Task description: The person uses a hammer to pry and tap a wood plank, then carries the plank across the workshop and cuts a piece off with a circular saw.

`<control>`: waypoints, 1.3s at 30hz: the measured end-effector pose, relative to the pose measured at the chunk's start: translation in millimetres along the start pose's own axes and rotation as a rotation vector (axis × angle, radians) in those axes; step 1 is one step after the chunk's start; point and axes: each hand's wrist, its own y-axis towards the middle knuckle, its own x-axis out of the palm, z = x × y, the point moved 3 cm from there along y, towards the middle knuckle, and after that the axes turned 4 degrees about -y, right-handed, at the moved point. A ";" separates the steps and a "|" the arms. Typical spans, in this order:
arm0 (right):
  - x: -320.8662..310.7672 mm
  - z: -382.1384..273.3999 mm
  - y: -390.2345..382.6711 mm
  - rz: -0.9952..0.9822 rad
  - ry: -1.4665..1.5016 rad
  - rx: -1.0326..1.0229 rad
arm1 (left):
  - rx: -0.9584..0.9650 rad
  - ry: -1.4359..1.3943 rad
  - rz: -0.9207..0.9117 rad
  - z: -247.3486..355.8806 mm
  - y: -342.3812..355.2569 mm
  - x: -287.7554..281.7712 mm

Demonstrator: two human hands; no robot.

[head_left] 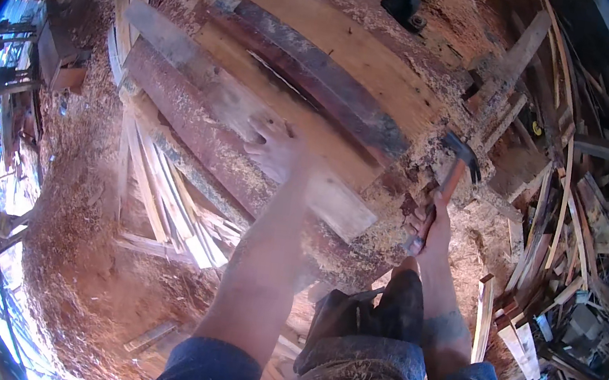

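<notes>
1. Hammer (450,182), right of the frame's centre, gripped in the right hand (434,226).
2. Left hand (272,152), near centre, fingers spread on a pale board (337,206).
3. Pale slats (183,209) lie left of centre, lower down.

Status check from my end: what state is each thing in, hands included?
Left hand: resting on the pale plank, fingers spread
Right hand: closed around the hammer's handle
Hammer: held, head apart from the pale plank
Pale plank: lying flat, dusty
Dark-topped beam: lying beyond the pale plank, unheld
Black tool: lying unheld; on or off unclear
Thin wood strips: loosely piled
</notes>
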 end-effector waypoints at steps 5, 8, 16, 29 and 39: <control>9.7 18.4 -6.6 0.144 0.289 -0.097 | 0.006 -0.015 0.015 -2.1 3.9 0.2; 45.0 20.3 15.5 0.151 0.067 -0.023 | 0.009 -0.026 0.021 2.1 -0.2 3.1; -57.6 -52.9 31.6 0.179 -0.813 -0.090 | -0.071 -0.014 0.003 4.0 5.2 -0.7; -56.7 -164.9 50.4 -0.192 -2.295 -0.588 | -0.072 -0.029 0.046 -1.2 8.1 7.4; 201.9 -319.0 261.1 -0.260 -2.579 -1.520 | -0.028 -0.121 0.090 9.0 14.4 12.3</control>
